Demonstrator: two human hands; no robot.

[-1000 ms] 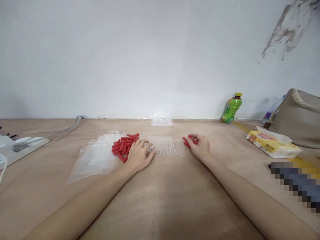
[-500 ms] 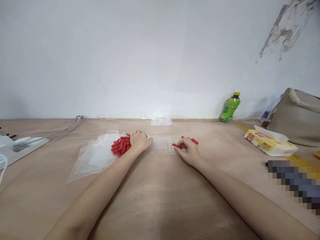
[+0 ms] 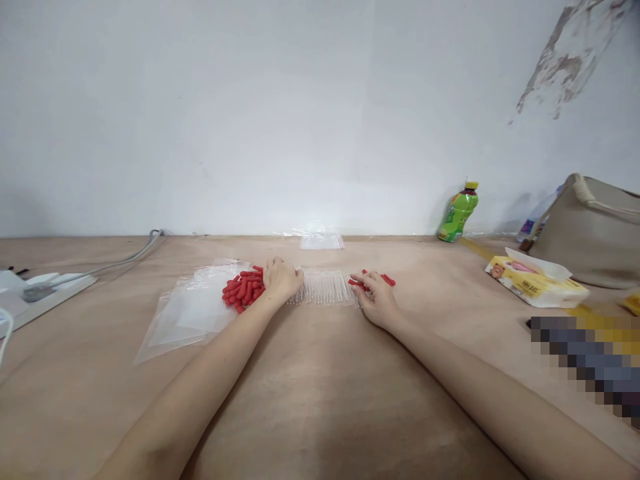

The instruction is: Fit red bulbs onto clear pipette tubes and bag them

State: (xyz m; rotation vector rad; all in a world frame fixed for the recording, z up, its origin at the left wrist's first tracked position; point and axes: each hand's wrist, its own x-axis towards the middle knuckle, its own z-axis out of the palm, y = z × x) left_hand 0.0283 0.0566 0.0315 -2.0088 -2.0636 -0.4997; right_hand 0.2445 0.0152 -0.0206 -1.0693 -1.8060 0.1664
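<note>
A row of thin clear sticks with small rounded ends [image 3: 325, 288] lies side by side between my two hands. My left hand [image 3: 281, 279] rests over the left end of the row, thumb apart from the other fingers, and its fingertips are partly hidden. Just left of it is a pile of small red tube-like pieces [image 3: 243, 291]. At the row's right end my right hand [image 3: 379, 299] has a small red piece [image 3: 356, 284] between thumb and fingers. More red pieces [image 3: 387, 280] lie just beyond that hand.
Clear plastic bags [image 3: 185, 313] lie flat left of the pile, and a small clear bag [image 3: 321, 243] lies by the wall. A power strip [image 3: 65, 285] is at far left. On the right are a green bottle [image 3: 457, 213], a tissue pack [image 3: 537, 279] and a beige bag [image 3: 590, 230].
My right hand keeps its place at the row's right end, but its fingers have shifted around the red piece, which now shows less. My left hand has barely moved.
</note>
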